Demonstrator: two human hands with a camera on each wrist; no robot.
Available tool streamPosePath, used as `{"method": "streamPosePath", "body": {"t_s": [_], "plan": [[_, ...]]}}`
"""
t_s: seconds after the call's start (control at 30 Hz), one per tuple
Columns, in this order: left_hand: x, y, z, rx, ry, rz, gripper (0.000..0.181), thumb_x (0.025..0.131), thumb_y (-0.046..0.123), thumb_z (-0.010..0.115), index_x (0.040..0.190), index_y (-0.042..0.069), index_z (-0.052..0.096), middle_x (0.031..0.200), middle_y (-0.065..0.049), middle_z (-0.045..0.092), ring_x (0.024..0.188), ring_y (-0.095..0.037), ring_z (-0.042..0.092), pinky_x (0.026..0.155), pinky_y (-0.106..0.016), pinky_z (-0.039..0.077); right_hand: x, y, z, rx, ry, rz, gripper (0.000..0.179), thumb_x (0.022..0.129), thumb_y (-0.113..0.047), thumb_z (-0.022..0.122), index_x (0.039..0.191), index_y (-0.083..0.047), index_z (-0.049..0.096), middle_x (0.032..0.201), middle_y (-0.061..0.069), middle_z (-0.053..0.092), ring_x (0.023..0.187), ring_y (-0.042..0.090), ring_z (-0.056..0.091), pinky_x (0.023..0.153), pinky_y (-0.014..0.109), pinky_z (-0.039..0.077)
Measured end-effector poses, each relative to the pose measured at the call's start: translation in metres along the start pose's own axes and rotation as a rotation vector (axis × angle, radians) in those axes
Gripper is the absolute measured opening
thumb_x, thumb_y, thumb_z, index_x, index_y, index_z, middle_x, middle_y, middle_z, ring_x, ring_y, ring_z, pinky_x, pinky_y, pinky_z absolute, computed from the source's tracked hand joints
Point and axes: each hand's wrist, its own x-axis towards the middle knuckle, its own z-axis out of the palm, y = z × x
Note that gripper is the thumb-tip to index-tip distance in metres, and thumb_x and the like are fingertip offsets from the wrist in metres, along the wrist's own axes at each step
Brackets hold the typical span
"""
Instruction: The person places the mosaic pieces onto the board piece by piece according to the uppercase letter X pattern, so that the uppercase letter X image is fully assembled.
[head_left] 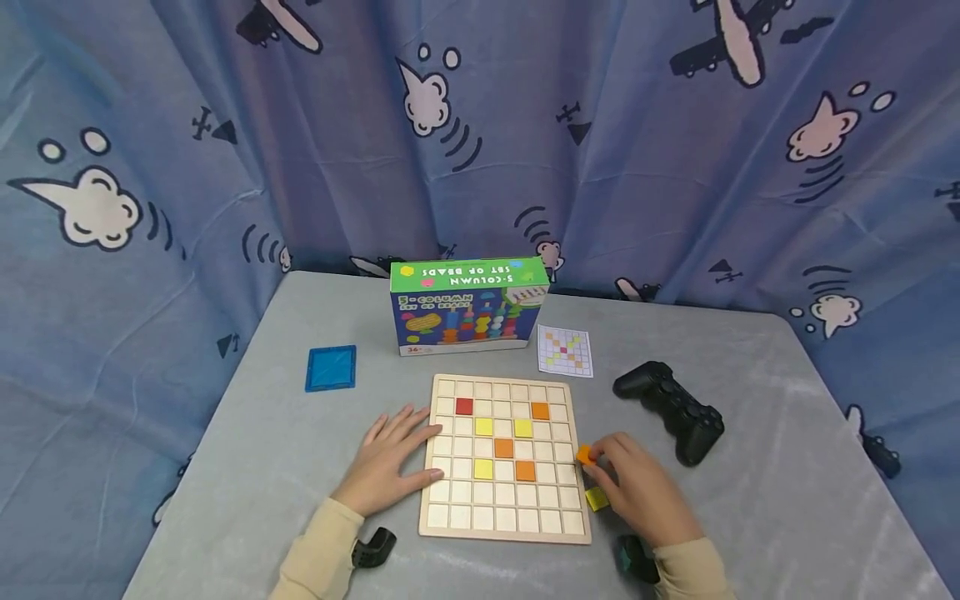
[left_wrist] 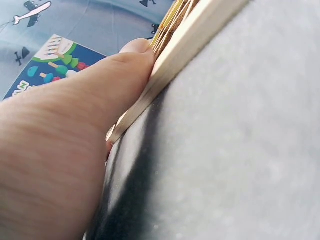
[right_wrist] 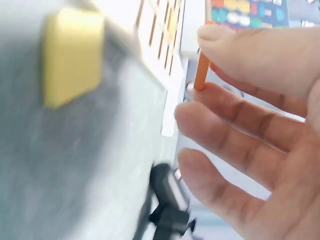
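A wooden grid board (head_left: 506,535) lies flat on the table, holding a red tile (head_left: 464,407), orange tiles such as one (head_left: 504,448) near the middle, and yellow tiles such as one (head_left: 483,470) lower down. My left hand (head_left: 386,462) rests against the board's left edge, its fingers extended and its thumb touching the rim. Just off the right edge, my right hand (head_left: 645,492) pinches an orange tile (right_wrist: 201,72) between thumb and forefinger; the other fingers are loosely bent. Below that hand a yellow piece (head_left: 597,499) lies beside the board, blurred in the right wrist view.
Behind the board stands a bead-set box (head_left: 468,312), with a printed pattern card (head_left: 565,352) to its right. A black game controller (head_left: 670,410) lies farther right. On the left is a blue square tray (head_left: 331,368). A patterned curtain (head_left: 480,133) hangs behind the table.
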Motion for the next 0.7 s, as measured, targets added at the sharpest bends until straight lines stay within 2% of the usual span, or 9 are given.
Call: {"method": "streamPosePath", "body": {"t_s": [0.13,0.27,0.5,0.7], "plan": [[0.000,0.001,-0.001,-0.002,-0.018,-0.014,0.065,0.085,0.059,0.061,0.141,0.027,0.049,0.155,0.002,0.032,0.146,-0.024,0.019,0.119,-0.051,0.008,0.011,-0.013,-0.001,-0.015,0.007,-0.122,0.022,0.079,-0.016,0.079,0.091,-0.017,0.060,0.093,-0.006,0.058,0.071,0.003,0.049,0.058,0.023,0.047],[0.001,0.002,-0.003,0.004,-0.036,-0.026,0.064,0.086,0.058,0.060,0.141,0.027,0.048,0.156,0.003,0.031,0.147,-0.023,0.018,0.119,-0.051,0.006,0.025,-0.033,0.000,-0.017,0.000,-0.218,0.021,0.079,-0.017,0.079,0.092,-0.017,0.063,0.094,-0.006,0.060,0.078,0.004,0.057,0.065,0.025,0.052],[0.001,0.002,-0.003,0.003,-0.009,-0.018,0.063,0.086,0.056,0.062,0.140,0.026,0.050,0.155,0.002,0.033,0.146,-0.024,0.020,0.119,-0.051,0.008,0.042,-0.060,0.009,-0.015,-0.034,-0.310,0.016,0.083,-0.026,0.076,0.089,-0.020,0.063,0.089,-0.008,0.058,0.068,0.003,0.050,0.059,0.020,0.049],[0.001,0.000,0.001,0.020,-0.002,-0.012,0.063,0.086,0.057,0.061,0.140,0.028,0.050,0.154,0.003,0.034,0.146,-0.023,0.021,0.119,-0.050,0.008,0.047,-0.074,0.018,0.057,-0.046,-0.389,0.015,0.084,-0.025,0.075,0.090,-0.020,0.063,0.089,-0.010,0.058,0.072,0.003,0.052,0.064,0.022,0.050]]}}
